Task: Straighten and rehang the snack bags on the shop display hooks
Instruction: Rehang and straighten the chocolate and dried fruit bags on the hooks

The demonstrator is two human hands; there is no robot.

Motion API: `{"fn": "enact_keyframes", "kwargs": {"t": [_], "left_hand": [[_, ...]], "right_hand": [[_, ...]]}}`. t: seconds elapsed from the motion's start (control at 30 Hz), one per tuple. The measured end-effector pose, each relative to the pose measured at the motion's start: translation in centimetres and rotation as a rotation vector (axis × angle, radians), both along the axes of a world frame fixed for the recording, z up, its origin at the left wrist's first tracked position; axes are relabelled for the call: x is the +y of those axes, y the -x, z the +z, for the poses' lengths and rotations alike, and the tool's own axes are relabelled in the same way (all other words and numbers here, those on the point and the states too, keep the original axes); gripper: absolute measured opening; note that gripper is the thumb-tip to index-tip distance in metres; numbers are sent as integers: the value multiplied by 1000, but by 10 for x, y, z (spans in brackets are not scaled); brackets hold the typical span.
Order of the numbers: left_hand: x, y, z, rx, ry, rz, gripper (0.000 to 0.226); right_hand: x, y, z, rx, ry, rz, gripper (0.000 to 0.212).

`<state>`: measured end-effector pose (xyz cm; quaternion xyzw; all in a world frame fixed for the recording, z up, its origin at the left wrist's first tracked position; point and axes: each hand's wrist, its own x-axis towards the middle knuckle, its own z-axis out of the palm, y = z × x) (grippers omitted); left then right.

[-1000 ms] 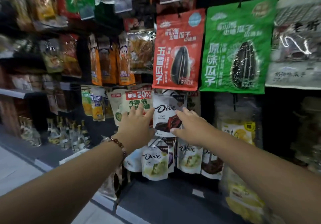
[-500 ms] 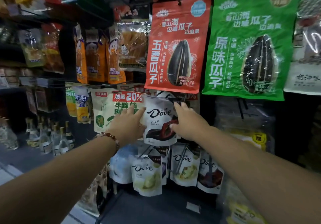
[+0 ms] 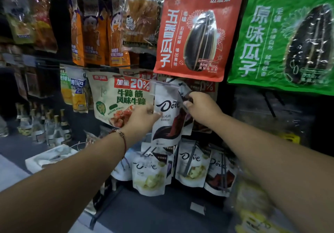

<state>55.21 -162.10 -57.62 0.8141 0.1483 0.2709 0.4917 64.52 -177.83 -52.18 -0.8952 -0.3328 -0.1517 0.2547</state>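
The white chocolate bag (image 3: pixel 167 117) hangs mid-rack under the red seed bag (image 3: pixel 197 30), left hand (image 3: pixel 142 118) pinching its left edge, right hand (image 3: pixel 202 106) curled round its upper right edge, more chocolate bags (image 3: pixel 150 175) dangling below, green seed bag (image 3: pixel 289 34) up right.

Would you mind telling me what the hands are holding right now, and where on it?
Both hold the white Dove bag: the left hand pinches its left edge about mid-height, the right hand grips its upper right edge.
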Motion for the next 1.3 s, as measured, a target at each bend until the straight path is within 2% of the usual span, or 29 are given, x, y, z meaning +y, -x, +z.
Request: {"fn": "enact_keyframes", "kwargs": {"t": [0.2, 0.37, 0.5, 0.57, 0.73, 0.8, 0.9, 1.03, 1.3], "left_hand": [[-5, 23, 1, 13, 86, -93, 15], [-12, 53, 2, -6, 120, -108, 14], [-15, 81, -5, 28, 102, -85, 22], [-19, 94, -15, 49, 131, -88, 14], [-48, 122, -50, 2, 362, -96, 25], [-61, 130, -70, -10, 425, -128, 18], [-77, 138, -103, 18, 519, -180, 14], [-87, 147, -133, 86, 627, -219, 20], [-84, 148, -162, 184, 581, -162, 15]], "right_hand": [[-5, 14, -12, -14, -151, -5, 14], [-9, 38, -3, -41, -144, 24, 20], [-23, 53, -5, -18, -140, 27, 17], [-34, 62, -14, 14, -155, 35, 19], [-68, 103, -50, 133, -207, 73, 26], [-79, 118, -70, 177, -218, 89, 24], [-91, 131, -103, 252, -242, 60, 20], [-102, 144, -148, 372, -299, 35, 21], [-90, 154, -209, 457, -387, -74, 22]]}}
